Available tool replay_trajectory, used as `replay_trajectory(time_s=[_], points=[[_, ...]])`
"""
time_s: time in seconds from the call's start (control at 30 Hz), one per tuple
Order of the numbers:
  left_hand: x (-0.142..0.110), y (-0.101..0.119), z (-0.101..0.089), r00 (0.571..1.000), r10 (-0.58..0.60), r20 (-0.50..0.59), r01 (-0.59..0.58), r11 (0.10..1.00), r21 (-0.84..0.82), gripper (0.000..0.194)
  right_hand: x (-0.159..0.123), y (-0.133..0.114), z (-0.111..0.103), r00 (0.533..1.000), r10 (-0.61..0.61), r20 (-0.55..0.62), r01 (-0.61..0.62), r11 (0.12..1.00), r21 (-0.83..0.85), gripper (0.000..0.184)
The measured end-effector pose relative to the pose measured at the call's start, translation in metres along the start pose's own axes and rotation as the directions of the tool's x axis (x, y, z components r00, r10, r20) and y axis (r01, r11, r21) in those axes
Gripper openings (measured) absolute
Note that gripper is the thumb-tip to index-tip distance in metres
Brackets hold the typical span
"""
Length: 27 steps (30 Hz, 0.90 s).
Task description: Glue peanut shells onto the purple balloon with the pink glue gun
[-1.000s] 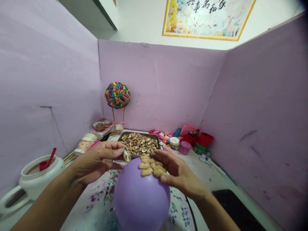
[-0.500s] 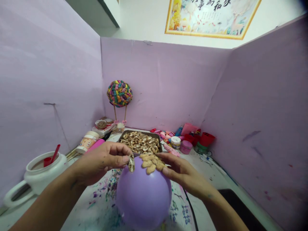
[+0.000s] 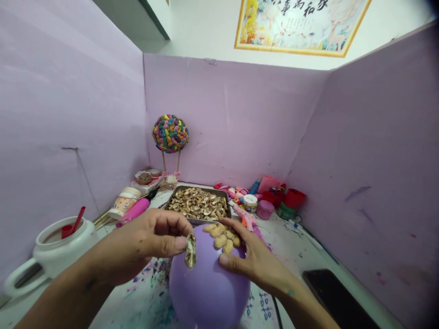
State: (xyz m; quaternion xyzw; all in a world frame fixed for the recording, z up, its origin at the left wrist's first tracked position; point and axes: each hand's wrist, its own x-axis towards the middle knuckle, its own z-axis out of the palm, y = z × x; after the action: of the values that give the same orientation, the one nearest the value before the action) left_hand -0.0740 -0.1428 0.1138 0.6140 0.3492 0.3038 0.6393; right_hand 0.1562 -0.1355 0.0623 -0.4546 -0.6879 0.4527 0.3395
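A purple balloon [image 3: 209,288] sits low in the middle with several peanut shells [image 3: 222,236] stuck on its top. My left hand [image 3: 147,242] pinches one peanut shell half [image 3: 190,251] against the balloon's upper left side. My right hand [image 3: 250,256] grips the balloon's upper right side, thumb pressed just below the stuck shells. Behind them stands a metal tray [image 3: 227,198] heaped with peanut shells.
A white jug [image 3: 51,251] with a red spoon stands at left. A paper cup [image 3: 124,202], a pink glue gun [image 3: 135,211] and a colourful shell ball on sticks [image 3: 170,133] stand behind. Paint pots [image 3: 264,209] crowd the back right. A black phone [image 3: 338,299] lies at right. Purple walls enclose the table.
My left hand has carried the shell half down onto the balloon's left side. My right hand has shifted lower on the balloon, which sits lower and nearer to me.
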Motion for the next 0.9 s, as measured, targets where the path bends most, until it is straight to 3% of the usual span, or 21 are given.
replay_trajectory(time_s=[0.33, 0.63, 0.9], points=[[0.022, -0.013, -0.02, 0.983, -0.029, -0.181, 0.017, 0.997, -0.069, 0.017, -0.003, 0.006, -0.012, 0.994, 0.034, 0.101, -0.047, 0.991, 0.128, 0.065], [0.027, -0.015, -0.027, 0.982, -0.064, -0.175, 0.033, 0.984, -0.173, 0.016, -0.003, 0.004, -0.019, 0.994, 0.02, 0.111, -0.038, 0.986, 0.162, 0.054], [0.03, -0.016, -0.031, 0.974, -0.112, -0.197, 0.069, 0.974, -0.217, 0.012, -0.003, -0.005, -0.02, 0.989, -0.074, 0.125, 0.058, 0.99, 0.131, 0.046]])
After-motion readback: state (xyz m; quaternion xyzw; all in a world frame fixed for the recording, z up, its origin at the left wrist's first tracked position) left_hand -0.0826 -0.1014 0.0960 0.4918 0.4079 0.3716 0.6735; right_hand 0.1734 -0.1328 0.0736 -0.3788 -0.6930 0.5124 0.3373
